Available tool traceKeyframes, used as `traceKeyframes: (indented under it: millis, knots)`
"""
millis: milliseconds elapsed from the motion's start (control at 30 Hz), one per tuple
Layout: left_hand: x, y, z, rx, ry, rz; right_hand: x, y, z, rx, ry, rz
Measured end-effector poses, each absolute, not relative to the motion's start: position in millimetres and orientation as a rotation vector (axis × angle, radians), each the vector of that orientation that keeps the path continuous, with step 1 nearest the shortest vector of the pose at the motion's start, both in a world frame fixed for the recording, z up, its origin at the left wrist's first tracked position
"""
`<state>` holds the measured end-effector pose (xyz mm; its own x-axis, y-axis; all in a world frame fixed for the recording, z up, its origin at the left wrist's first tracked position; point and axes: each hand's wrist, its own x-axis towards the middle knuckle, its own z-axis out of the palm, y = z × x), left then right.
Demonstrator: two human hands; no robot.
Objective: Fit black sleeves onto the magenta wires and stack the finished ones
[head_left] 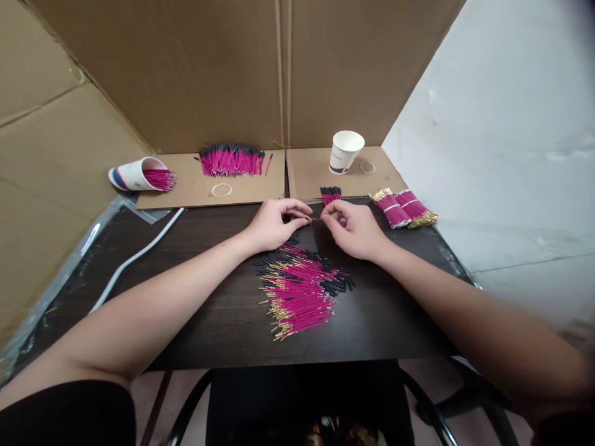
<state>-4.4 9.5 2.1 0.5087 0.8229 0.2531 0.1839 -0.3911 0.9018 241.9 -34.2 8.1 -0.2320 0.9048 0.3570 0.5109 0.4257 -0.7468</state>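
The left hand [274, 224] and the right hand [354, 228] are pinching the two ends of one thin pink wire [315, 218], which is lying flat and pointing left to right between them, just above the dark surface [209, 310]. A big pile of pink wires [300, 291] is sitting just below the hands, pointing mostly sideways. There is open room at the left, and tied bundles [403, 208] are lying near the right edge.

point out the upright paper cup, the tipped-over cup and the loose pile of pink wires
upright paper cup [344, 152], head view, on its outer side wall
tipped-over cup [132, 175], head view, on its side wall
loose pile of pink wires [300, 290], head view, middle of the heap
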Motion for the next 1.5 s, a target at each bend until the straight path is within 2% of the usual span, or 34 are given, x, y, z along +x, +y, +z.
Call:
traceKeyframes:
  millis: [1500]
  knots:
    - [-3.3,8.7,2.6,1.834,0.851,0.914,241.4,-35.6,10.3,-1.176,-1.913,0.653]
